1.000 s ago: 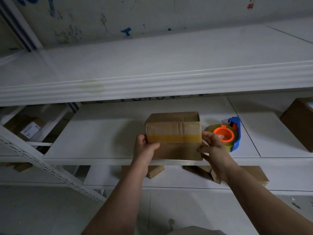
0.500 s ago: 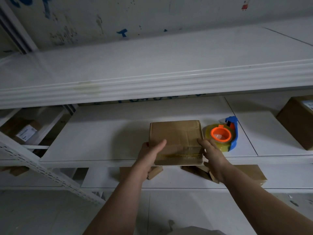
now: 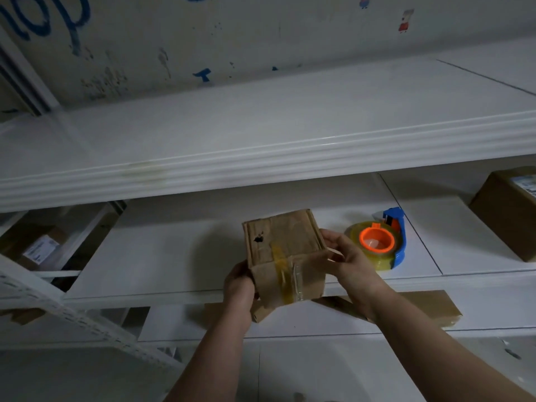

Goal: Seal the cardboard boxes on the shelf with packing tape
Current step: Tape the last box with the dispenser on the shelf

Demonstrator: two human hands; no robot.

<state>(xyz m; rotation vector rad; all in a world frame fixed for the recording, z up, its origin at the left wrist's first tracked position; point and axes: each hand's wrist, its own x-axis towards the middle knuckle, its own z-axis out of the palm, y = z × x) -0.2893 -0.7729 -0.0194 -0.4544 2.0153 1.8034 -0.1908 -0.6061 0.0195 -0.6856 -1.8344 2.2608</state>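
A: We've got both hands on the cardboard box [image 3: 285, 250]: left hand [image 3: 239, 285] gripping its lower left corner, right hand [image 3: 352, 261] curled round the right edge.
B: We see it tilted between them at the shelf [image 3: 162, 256] front, yellowish tape [image 3: 282, 275] across top and side.
A: Just beyond our right hand, the tape dispenser [image 3: 377, 245] sits on the shelf.
B: Farther right, another box [image 3: 504, 216].

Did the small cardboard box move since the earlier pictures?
Yes. The cardboard box has turned, its tape band now running toward the person, and come slightly forward over the shelf edge; the tape dispenser beside it stayed put.
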